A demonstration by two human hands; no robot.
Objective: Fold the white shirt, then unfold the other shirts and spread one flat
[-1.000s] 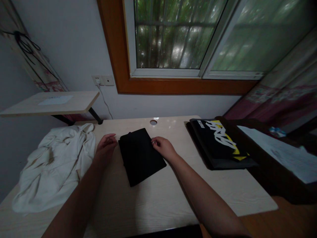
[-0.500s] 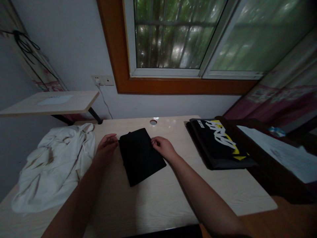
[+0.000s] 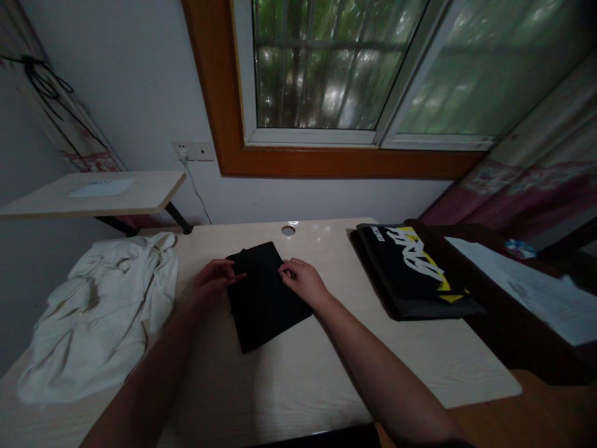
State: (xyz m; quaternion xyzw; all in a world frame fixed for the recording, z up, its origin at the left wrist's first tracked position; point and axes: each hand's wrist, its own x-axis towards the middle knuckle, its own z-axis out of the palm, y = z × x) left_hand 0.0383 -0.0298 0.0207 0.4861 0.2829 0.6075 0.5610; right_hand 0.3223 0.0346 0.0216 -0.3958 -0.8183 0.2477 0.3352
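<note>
1. Both hands are at the black flat piece. The left hand is partly open, thumb and index finger apart, its tips over the left edge of that piece; a firm hold cannot be made out.
2. The right hand is curled, with thumb and index fingertips drawn close together at the far part of the right edge. Whether it pinches the edge or only rests there, I cannot tell.
3. The black flat piece lies turned at a slant on the pale surface, between the hands; its material is too dark to make out.
4. To the left on the surface lies a rumpled white cloth, well apart from the black piece.
5. To the right is a dark folded stack with white lettering and yellow patches on top.
6. At the far side of the surface is a round hole. A raised shelf stands far left, bearing a paper.
7. Beyond, a wall socket with a pale cord is left of the window.
8. Farther right, a pale sheet lies on something dark, near a patterned curtain.
</note>
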